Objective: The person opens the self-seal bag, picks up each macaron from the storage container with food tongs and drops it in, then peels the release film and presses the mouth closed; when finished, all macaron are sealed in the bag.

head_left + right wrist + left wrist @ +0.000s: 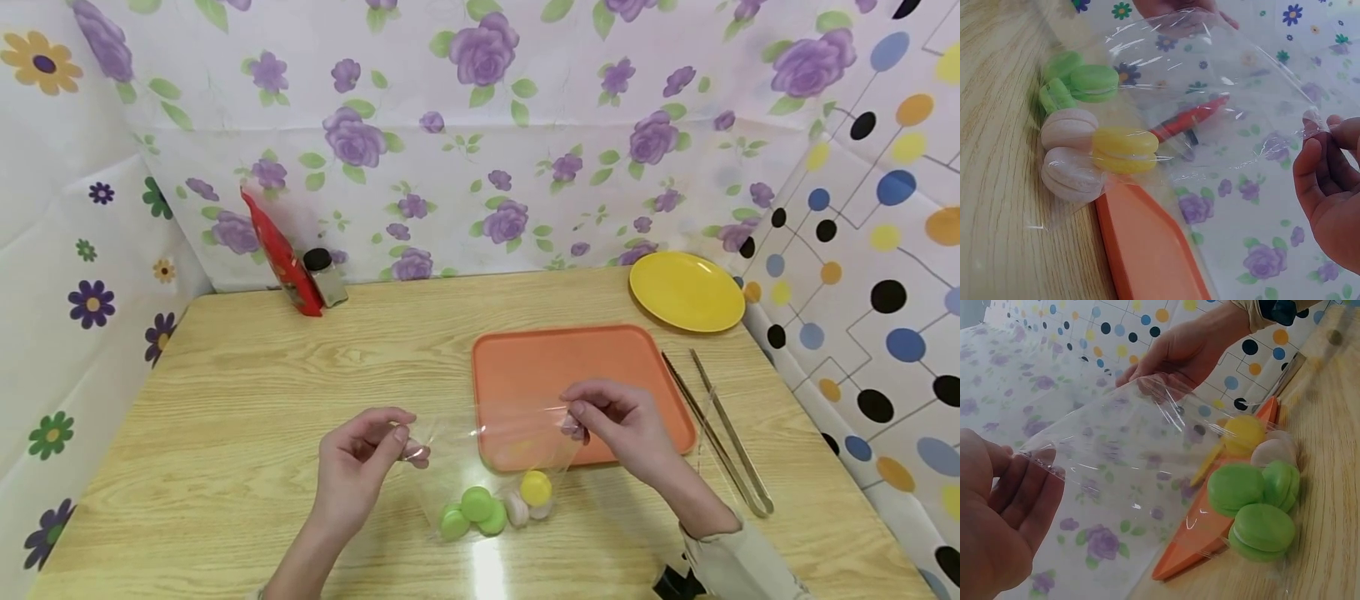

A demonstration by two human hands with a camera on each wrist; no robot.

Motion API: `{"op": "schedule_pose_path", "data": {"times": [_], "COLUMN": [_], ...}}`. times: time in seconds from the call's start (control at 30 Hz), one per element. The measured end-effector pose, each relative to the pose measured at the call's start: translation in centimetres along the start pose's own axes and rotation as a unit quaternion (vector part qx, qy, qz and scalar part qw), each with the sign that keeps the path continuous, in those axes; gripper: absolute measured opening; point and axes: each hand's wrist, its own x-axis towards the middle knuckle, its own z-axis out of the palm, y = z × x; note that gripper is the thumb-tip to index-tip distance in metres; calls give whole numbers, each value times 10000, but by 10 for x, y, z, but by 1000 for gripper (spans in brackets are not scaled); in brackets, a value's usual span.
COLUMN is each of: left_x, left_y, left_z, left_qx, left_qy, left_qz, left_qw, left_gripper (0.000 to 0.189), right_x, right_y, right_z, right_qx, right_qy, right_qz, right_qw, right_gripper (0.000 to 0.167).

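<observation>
A clear plastic bag point(487, 446) is stretched between both hands over the table. My left hand point(360, 467) pinches its left top corner between thumb and fingers. At the right top corner, my right hand point(618, 425) pinches the film the same way. In the bottom of the bag lie macarons: three green macarons point(1263, 528), two pale pink macarons point(1072, 175) and a yellow macaron point(536, 488). The yellow one rests on top of the pink ones. Behind the bag lies an orange tray point(555, 358), partly seen through the film.
Metal tongs point(738, 442) lie right of the tray, near the right forearm. A yellow plate point(686, 292) stands at the back right. At the back left, a red packet point(281, 258) leans beside a black-lidded jar point(326, 279). Patterned cloth hangs round the wooden table point(262, 375).
</observation>
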Motion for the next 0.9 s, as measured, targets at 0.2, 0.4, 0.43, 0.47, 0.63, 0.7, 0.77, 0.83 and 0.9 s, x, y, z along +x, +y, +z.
{"op": "schedule_pose_path", "data": {"times": [0.2, 0.4, 0.43, 0.47, 0.63, 0.7, 0.77, 0.83, 0.9], "left_x": [0, 2, 2, 2, 3, 4, 4, 4, 5], "left_y": [-5, -9, -10, -10, -13, -13, -13, -13, -13], "left_z": [-2, -4, -4, -4, -1, -1, 0, -1, -1], "left_qx": [-136, -67, -28, 43, 380, 475, 578, 694, 763], "left_qy": [-80, -388, -440, -463, -532, -546, -559, -587, -620], "left_qz": [180, 454, 517, 571, 824, 894, 959, 984, 1013], "left_qw": [9997, 9982, 9977, 9973, 9945, 9934, 9921, 9910, 9900], "left_gripper": [27, 8, 8, 9, 12, 13, 14, 15, 17], "right_x": [0, 0, 0, -1, -1, -1, -1, -1, -1], "right_y": [3, 6, 6, 5, 4, 3, 3, 2, 2], "right_z": [-1, -2, -3, -3, -2, -2, -2, -3, -4], "right_qx": [98, 162, 160, 123, -120, -194, -241, -275, -277], "right_qy": [-168, -323, -338, -344, -334, -316, -323, -369, -473], "right_qz": [-393, -616, -627, -625, -604, -590, -579, -590, -655], "right_qw": [9990, 9974, 9973, 9974, 9975, 9976, 9975, 9972, 9963], "right_gripper": [16, 18, 19, 19, 25, 27, 27, 26, 24]}}
